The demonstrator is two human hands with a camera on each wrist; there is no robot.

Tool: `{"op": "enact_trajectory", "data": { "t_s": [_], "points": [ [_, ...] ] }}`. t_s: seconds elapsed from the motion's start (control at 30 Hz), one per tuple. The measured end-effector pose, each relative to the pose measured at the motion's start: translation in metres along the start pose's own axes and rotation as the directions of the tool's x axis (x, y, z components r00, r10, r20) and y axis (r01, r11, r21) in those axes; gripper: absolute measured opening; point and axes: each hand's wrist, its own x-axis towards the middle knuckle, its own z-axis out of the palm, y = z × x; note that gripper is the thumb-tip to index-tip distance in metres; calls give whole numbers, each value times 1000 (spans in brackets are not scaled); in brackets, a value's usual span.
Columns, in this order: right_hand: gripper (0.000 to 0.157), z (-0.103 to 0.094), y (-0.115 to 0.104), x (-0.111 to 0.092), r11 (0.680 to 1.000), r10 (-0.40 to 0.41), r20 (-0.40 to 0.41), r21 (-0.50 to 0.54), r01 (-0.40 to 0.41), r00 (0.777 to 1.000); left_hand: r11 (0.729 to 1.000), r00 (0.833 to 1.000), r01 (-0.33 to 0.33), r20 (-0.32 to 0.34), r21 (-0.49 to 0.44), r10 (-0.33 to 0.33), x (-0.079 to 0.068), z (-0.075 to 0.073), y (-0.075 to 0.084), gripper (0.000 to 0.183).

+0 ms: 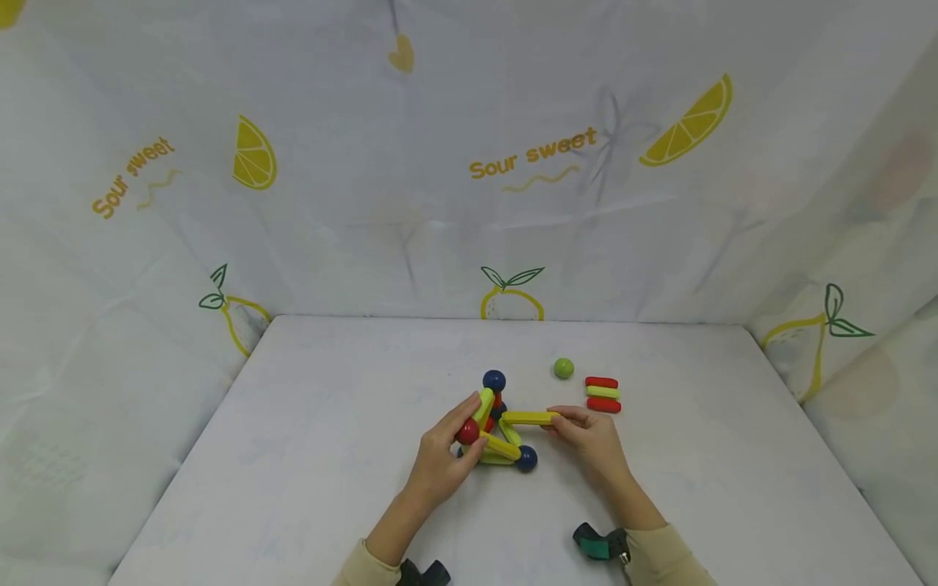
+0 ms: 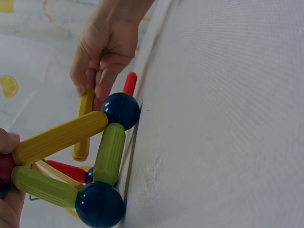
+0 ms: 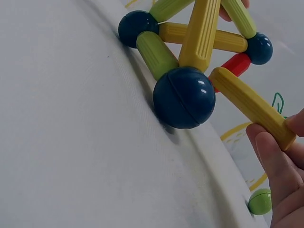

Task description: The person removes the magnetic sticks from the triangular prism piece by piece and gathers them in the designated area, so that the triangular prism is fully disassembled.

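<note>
A frame of ribbed yellow, green and red rods joined by balls stands on the white table; one front corner is a blue ball (image 1: 526, 458). My left hand (image 1: 440, 456) grips the frame at its red ball (image 1: 467, 431), thumb on the near side. Between the thumb and fingers of my right hand (image 1: 592, 443) is a loose yellow rod (image 1: 529, 417), held level, its free end pointing left at the frame. In the right wrist view this rod (image 3: 254, 108) passes close beside the near blue ball (image 3: 184, 97); whether it touches the frame is hard to tell.
Behind my right hand lie two red rods and one green rod (image 1: 602, 392) in a stack-like row. A green ball (image 1: 563, 368) sits farther back, left of them. The white table (image 1: 308, 407) meets a printed cloth backdrop (image 1: 352, 203) at its far edge.
</note>
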Motion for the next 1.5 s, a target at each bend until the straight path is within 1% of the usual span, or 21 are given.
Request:
{"op": "enact_trajectory", "data": {
  "t_s": [0.1,0.2,0.27,0.4,0.47,0.53,0.6,0.7,0.8,0.87,0.93,1.0,1.03,1.1,1.13,1.17,1.23,1.3,1.37,1.43,1.5],
  "points": [
    [30,-1,-2,0,999,-28,8,-29,28,1000,1000,1000,-15,-2,9,15,0,-1,-1,57],
    [29,-2,-4,-1,997,-69,28,-23,70,997,999,1000,-27,-7,23,27,1,-2,-3,56],
    [31,-5,-6,-1,994,-109,44,-11,109,993,1000,1000,-10,-13,15,10,1,-5,-5,57],
    [37,-15,-10,-1,988,-151,54,35,149,987,998,998,53,-24,-32,-54,1,-11,-6,57],
    [40,-24,-12,1,986,-163,38,43,161,986,995,997,78,-21,-63,-80,2,-14,-7,57],
    [43,-35,-14,2,983,-179,11,48,179,984,992,996,86,-7,-87,-87,3,-17,-8,55],
    [46,-49,-14,3,981,-189,-27,32,190,982,990,996,94,23,-103,-92,5,-19,-11,53],
    [47,-69,-12,5,980,-193,-98,25,196,976,990,991,109,91,-91,-100,9,-25,-18,50],
    [46,-88,-9,7,984,-167,-173,27,175,971,988,979,131,168,-86,-115,15,-32,-24,47],
    [44,-99,-6,9,987,-139,-213,49,153,967,983,966,153,224,-103,-127,20,-38,-29,44],
    [42,-111,-2,12,988,-102,-237,91,127,966,973,950,186,280,-139,-142,26,-45,-30,43],
    [40,-121,1,14,982,-63,-256,155,106,965,960,932,212,335,-183,-142,32,-50,-37,41],
    [41,-126,3,16,978,-36,-266,190,89,963,954,925,220,354,-205,-137,35,-52,-38,40],
    [44,-135,9,20,961,23,-288,271,58,957,941,918,224,379,-252,-117,41,-56,-39,40],
    [46,-139,11,22,953,52,-299,300,42,953,936,917,222,386,-274,-105,44,-58,-37,40],
    [47,-142,15,24,942,77,-309,334,33,948,930,918,212,387,-299,-84,45,-59,-39,39],
    [51,-148,21,28,922,125,-325,387,11,937,920,921,205,384,-334,-65,49,-62,-33,40],
    [49,-153,27,31,903,148,-346,430,16,926,909,921,209,385,-360,-59,50,-63,-30,41],
    [45,-156,29,35,902,164,-368,432,12,915,903,923,223,379,-368,-74,51,-64,-30,42],
    [40,-158,31,39,909,176,-393,416,4,902,901,927,237,363,-362,-98,49,-63,-31,44],
    [40,-158,32,42,932,182,-416,362,-22,891,897,930,259,342,-359,-131,46,-62,-32,45]
  ]
}}
